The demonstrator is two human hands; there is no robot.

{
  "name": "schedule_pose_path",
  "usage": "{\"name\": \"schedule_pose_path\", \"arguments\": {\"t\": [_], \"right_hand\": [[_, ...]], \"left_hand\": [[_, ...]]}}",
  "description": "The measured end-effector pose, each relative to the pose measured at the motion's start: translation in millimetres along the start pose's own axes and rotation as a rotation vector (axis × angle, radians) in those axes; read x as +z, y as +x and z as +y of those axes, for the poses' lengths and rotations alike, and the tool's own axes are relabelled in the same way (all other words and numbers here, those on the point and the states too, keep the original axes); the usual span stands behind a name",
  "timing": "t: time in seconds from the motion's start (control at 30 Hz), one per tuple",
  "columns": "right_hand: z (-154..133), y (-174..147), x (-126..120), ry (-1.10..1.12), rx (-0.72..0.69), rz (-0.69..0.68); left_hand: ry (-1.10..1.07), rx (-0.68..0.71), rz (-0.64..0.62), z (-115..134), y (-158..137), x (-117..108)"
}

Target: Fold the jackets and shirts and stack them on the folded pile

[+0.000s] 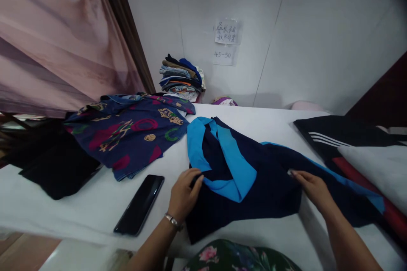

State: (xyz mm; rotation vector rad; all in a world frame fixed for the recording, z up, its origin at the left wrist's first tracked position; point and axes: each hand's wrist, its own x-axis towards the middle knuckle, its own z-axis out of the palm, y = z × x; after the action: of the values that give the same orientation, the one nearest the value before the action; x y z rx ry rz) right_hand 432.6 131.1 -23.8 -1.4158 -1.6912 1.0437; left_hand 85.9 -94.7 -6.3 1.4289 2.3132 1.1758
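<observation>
A dark navy jacket [270, 178] with a bright blue collar [243, 175] is spread across the white table in front of me. Its collar faces up, and one sleeve with a blue stripe stretches off to the right. My left hand [187, 190], with a metal watch or bracelet on the wrist, pinches the cloth beside the collar's left edge. On the other side, my right hand [311, 186] pinches the jacket near its right edge, where a small pale bit shows at the fingertips.
A black phone [140, 205] lies left of my left hand. Farther left are a patterned shirt [136, 131] and black cloth [60, 161]. Folded clothes [181, 76] are stacked at the back. Striped black [324, 135] and white [378, 161] garments lie right. Handwritten signs [227, 31] hang on the wall.
</observation>
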Motion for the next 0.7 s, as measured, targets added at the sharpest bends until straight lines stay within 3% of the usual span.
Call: {"name": "schedule_pose_path", "arguments": {"t": [0.1,0.23,0.4,0.53,0.63,0.7], "right_hand": [[-40.7,-5.4,-2.1,0.037,-0.057,0.067],[-82.0,23.2,31.5,0.007,-0.261,-0.078],[-94.1,82.4,84.0,-0.254,-0.112,-0.237],[-106.6,105.5,109.5,-0.228,-0.070,-0.264],[-121.2,103.5,103.5,-0.081,-0.142,-0.265],[-128.7,86.0,76.5,0.145,-0.221,-0.179]], "left_hand": [[0.077,-0.192,-0.031,-16.9,17.4,0.2],[-0.033,-0.351,-0.113,-29.9,33.9,6.9],[0.005,-0.301,-0.195,-28.6,41.5,8.9],[0.041,-0.261,-0.216,-27.3,42.1,11.3],[0.010,-0.240,-0.203,-27.7,42.7,14.4],[-0.075,-0.227,-0.208,-28.4,43.0,16.5]]}}
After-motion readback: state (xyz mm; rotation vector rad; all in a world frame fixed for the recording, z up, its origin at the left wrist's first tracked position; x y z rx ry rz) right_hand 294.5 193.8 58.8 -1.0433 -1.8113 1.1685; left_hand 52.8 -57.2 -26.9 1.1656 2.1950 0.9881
